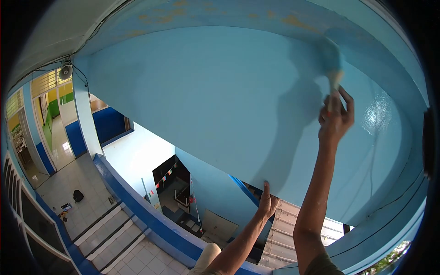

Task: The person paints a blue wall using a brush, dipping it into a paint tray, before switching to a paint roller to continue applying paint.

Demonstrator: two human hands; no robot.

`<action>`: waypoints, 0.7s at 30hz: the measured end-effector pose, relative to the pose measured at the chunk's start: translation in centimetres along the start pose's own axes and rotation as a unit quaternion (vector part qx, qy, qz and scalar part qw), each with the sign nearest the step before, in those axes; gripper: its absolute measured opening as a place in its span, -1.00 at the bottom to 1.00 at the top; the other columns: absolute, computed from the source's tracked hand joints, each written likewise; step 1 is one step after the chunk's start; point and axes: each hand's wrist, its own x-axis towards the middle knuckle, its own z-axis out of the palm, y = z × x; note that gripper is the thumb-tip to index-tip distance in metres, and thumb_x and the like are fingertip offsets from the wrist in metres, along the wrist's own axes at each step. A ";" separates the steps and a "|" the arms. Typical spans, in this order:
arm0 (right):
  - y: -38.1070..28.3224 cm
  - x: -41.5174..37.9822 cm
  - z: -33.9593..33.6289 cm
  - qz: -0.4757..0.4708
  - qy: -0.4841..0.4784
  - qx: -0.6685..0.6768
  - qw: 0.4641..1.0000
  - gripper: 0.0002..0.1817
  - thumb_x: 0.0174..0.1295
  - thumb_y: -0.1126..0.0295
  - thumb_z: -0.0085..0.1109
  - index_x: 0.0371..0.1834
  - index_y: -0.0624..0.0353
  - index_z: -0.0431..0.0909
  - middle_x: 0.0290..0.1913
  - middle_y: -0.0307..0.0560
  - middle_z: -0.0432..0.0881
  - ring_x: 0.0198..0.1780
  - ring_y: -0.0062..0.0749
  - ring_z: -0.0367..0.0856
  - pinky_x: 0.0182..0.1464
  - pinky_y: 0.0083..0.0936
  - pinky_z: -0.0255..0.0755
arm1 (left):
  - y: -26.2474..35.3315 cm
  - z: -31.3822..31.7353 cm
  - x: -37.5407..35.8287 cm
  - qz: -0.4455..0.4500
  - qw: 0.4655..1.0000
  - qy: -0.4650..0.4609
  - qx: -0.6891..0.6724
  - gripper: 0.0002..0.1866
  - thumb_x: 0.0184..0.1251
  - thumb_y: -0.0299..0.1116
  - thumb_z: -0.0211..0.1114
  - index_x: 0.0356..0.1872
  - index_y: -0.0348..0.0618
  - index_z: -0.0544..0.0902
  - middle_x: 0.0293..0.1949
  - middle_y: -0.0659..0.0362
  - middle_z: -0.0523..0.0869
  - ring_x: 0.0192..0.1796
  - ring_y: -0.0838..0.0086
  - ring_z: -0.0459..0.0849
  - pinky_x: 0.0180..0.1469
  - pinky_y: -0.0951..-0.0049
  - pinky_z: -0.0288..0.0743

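My right hand (338, 117), the nearer one, grips the brush (335, 68), whose long axis runs upward from my fist near the blue wall's (206, 101) top, while my left hand (266, 201) meets its lower edge, grip unclear.

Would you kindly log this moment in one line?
Right hand: gripping blurred, pale-handled paintbrush near top of light-blue painted wall | Left hand: at wall's lower edge | Shiny patch: wall's right side
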 end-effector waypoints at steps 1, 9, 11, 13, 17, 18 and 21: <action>0.1 -0.5 -0.4 -0.002 0.002 0.000 1.000 -0.70 0.43 0.22 0.25 0.06 0.19 0.57 -0.50 -0.22 0.54 -0.60 -0.71 0.38 -0.66 -0.70 0.08 | 0.0 0.1 -0.1 0.000 1.000 0.012 0.002 -0.03 0.28 0.33 0.26 0.52 -0.11 0.19 0.46 0.16 0.38 0.49 0.34 0.35 0.52 0.23 0.26; 3.8 -0.2 9.6 -0.110 0.162 0.186 0.963 -0.66 0.51 0.25 0.07 0.15 0.12 0.21 -0.45 -0.18 0.52 -0.59 -0.61 0.44 -0.68 -0.62 0.31 | -0.2 -0.6 0.1 -0.019 1.000 0.010 -0.015 -0.06 0.34 0.29 0.22 0.51 -0.20 0.19 0.48 0.15 0.35 0.51 0.33 0.31 0.55 0.24 0.20; 3.3 -1.2 15.5 -0.100 0.174 0.229 0.952 -0.66 0.52 0.25 0.06 0.16 0.17 0.22 -0.42 -0.15 0.49 -0.57 -0.60 0.40 -0.63 -0.61 0.34 | -0.2 -0.7 0.1 -0.016 1.000 0.008 -0.011 -0.05 0.34 0.30 0.22 0.51 -0.20 0.19 0.48 0.15 0.36 0.51 0.34 0.31 0.54 0.24 0.20; 4.0 -3.6 20.9 -0.094 0.179 0.205 0.958 -0.75 0.49 0.36 0.04 0.09 0.12 0.23 -0.49 -0.20 0.41 -0.59 -0.62 0.35 -0.65 -0.61 0.28 | -0.4 -1.0 0.2 -0.013 1.000 0.003 -0.005 -0.05 0.34 0.30 0.22 0.51 -0.20 0.19 0.48 0.15 0.36 0.51 0.34 0.31 0.54 0.24 0.20; 4.0 -10.2 24.2 -0.038 -0.060 0.036 0.997 -0.88 0.46 0.44 0.10 -0.05 0.23 0.48 -0.53 -0.21 0.50 -0.56 -0.61 0.37 -0.47 -0.54 0.34 | -0.4 -1.1 0.3 -0.008 1.000 0.007 0.014 -0.05 0.33 0.31 0.22 0.51 -0.19 0.19 0.48 0.16 0.36 0.50 0.34 0.31 0.54 0.24 0.20; 4.3 -10.2 24.0 -0.037 -0.058 0.035 0.997 -0.88 0.46 0.44 0.10 -0.05 0.23 0.48 -0.53 -0.21 0.50 -0.56 -0.61 0.37 -0.47 -0.54 0.34 | -0.4 -1.1 0.3 -0.007 1.000 0.008 0.017 -0.05 0.33 0.31 0.22 0.51 -0.19 0.19 0.48 0.16 0.36 0.50 0.35 0.31 0.53 0.24 0.20; 4.8 -8.4 21.2 -0.077 -0.160 0.048 0.983 -0.86 0.43 0.44 0.17 -0.04 0.24 0.53 -0.53 -0.13 0.52 -0.55 -0.59 0.40 -0.50 -0.56 0.30 | -0.4 -1.2 0.4 -0.007 1.000 0.007 0.017 -0.05 0.33 0.31 0.22 0.51 -0.18 0.20 0.48 0.16 0.36 0.50 0.35 0.31 0.53 0.24 0.21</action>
